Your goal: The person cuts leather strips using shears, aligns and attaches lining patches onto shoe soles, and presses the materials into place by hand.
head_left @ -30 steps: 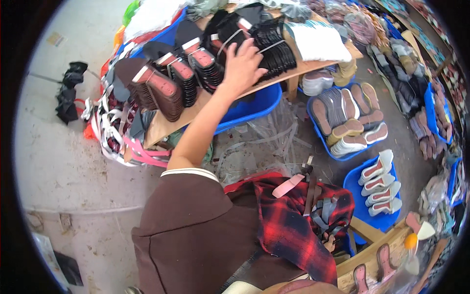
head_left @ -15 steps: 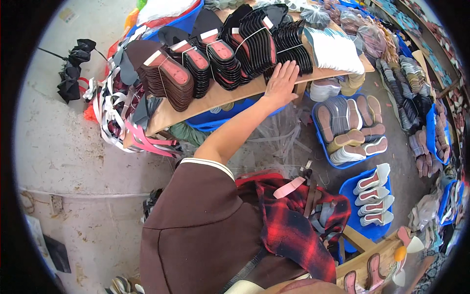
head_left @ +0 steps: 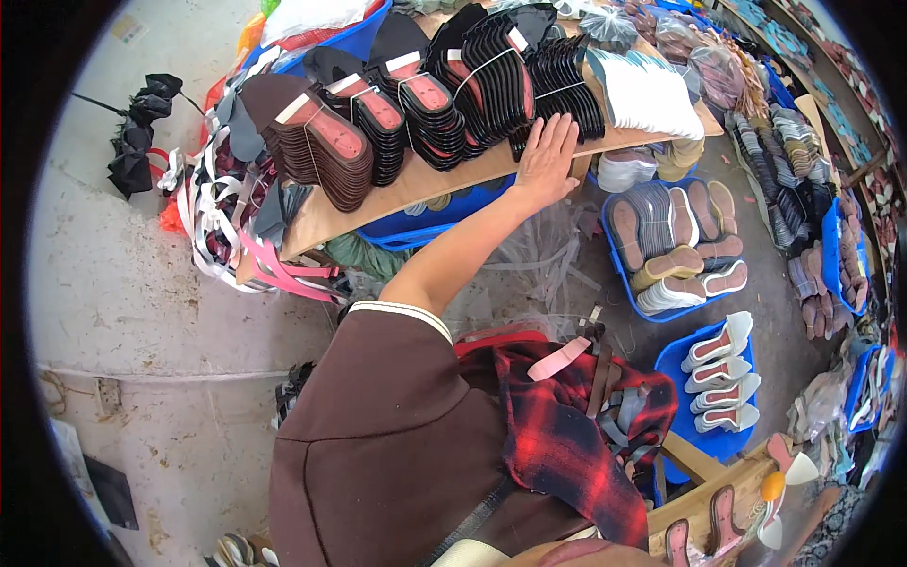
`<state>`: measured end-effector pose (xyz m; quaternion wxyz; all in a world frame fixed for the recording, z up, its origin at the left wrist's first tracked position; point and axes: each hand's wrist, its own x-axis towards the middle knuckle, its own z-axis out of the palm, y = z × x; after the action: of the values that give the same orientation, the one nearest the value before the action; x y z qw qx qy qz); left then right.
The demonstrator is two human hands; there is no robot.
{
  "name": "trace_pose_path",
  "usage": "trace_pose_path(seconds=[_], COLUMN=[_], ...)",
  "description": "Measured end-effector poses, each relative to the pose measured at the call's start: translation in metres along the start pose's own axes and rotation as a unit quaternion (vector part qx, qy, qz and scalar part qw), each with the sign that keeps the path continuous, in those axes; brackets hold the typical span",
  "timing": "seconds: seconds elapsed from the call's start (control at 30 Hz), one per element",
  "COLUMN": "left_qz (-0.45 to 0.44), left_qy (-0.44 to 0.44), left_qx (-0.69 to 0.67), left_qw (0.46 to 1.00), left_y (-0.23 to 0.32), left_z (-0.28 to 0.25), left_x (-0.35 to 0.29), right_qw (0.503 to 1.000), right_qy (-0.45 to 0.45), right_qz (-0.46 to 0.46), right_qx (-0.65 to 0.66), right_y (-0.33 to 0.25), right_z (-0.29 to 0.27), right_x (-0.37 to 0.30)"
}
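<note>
My left hand (head_left: 548,156) reaches out from a brown short sleeve (head_left: 397,317) and lies flat, fingers apart, on the front edge of a wooden board (head_left: 406,189). Its fingertips touch a row of black shoe soles (head_left: 557,85) stacked on edge. It holds nothing. More bundled stacks line the board: brown and red insoles (head_left: 326,142) at the left, black ones (head_left: 430,94) in the middle, white ones (head_left: 652,94) at the right. My right hand is out of view.
Blue crates under and beside the board hold soles: one with grey and tan soles (head_left: 675,246), one with white pieces (head_left: 723,373). A red plaid cloth (head_left: 567,435) lies on my lap. Pink and white straps (head_left: 236,236) hang at the left over a concrete floor (head_left: 132,312).
My left hand has drawn back from the top of the black sole stacks to the board's front edge. The view has shifted with my head.
</note>
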<state>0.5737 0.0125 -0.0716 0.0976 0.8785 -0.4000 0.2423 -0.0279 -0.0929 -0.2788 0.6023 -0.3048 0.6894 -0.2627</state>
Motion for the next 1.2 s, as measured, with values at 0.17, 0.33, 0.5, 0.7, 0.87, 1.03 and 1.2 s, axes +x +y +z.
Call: trace_pose_path(seconds=[0.17, 0.33, 0.5, 0.7, 0.87, 1.03, 1.2], left_qz=[-0.002, -0.005, -0.013, -0.010, -0.011, -0.016, -0.012], left_qy=[0.002, 0.001, -0.004, -0.004, 0.000, 0.013, 0.020], left_qx=[0.001, -0.003, -0.006, -0.007, 0.002, -0.008, -0.010], left_qw=[1.000, 1.000, 1.000, 1.000, 1.000, 1.000, 1.000], left_y=[0.000, 0.002, 0.000, 0.001, 0.004, 0.000, 0.001], left_z=[0.000, 0.002, 0.004, 0.004, 0.008, 0.007, 0.010], left_x=[0.001, 0.002, 0.002, 0.001, 0.002, -0.001, 0.001], right_qw=[1.000, 1.000, 0.999, 1.000, 0.999, 0.999, 0.998], right_qy=[0.018, 0.012, -0.004, 0.002, 0.017, 0.015, 0.016], right_qz=[0.012, 0.014, 0.006, -0.002, 0.006, 0.010, 0.025], right_qx=[0.021, 0.019, 0.037, 0.021, 0.027, 0.030, 0.057], right_y=[-0.001, 0.003, -0.008, -0.003, -0.003, -0.005, 0.009], right_z=[0.002, -0.002, 0.007, 0.001, 0.000, 0.001, -0.009], right_x=[0.000, 0.004, -0.009, -0.008, -0.014, -0.010, 0.006])
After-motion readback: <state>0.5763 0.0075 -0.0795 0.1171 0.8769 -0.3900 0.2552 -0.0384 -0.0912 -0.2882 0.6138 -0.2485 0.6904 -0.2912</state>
